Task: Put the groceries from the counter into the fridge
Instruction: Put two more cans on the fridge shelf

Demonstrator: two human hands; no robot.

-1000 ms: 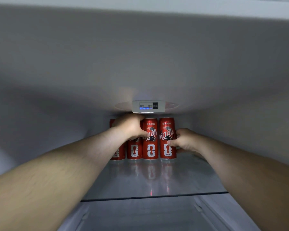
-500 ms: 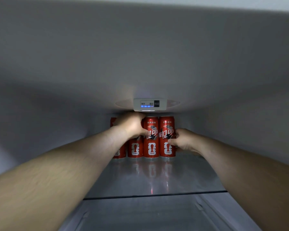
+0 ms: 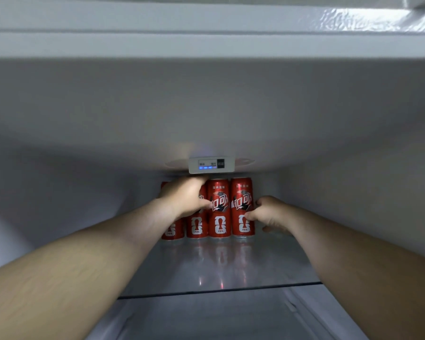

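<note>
**Four cans lined up at the back, both hands still on the row**

At the far left I see the first can [image 3: 168, 231], half hidden behind my left forearm. My left hand [image 3: 183, 198] is curled over the upper part of the second can [image 3: 196, 227], thumb reaching towards the third can [image 3: 219, 207]. Next comes the fourth can [image 3: 242, 204], which my right hand [image 3: 268, 213] holds from its right side, thumb on the front and fingers bent round the flank.

All four stand upright and touching at the rear of the glass shelf [image 3: 219, 271] inside the fridge [image 3: 206, 106], under the control panel [image 3: 211, 165]. Over the last second almost nothing has moved. The row sits where it was and both grips are unchanged. I judge the cans placed, and I only need to let go and fetch more.
</note>
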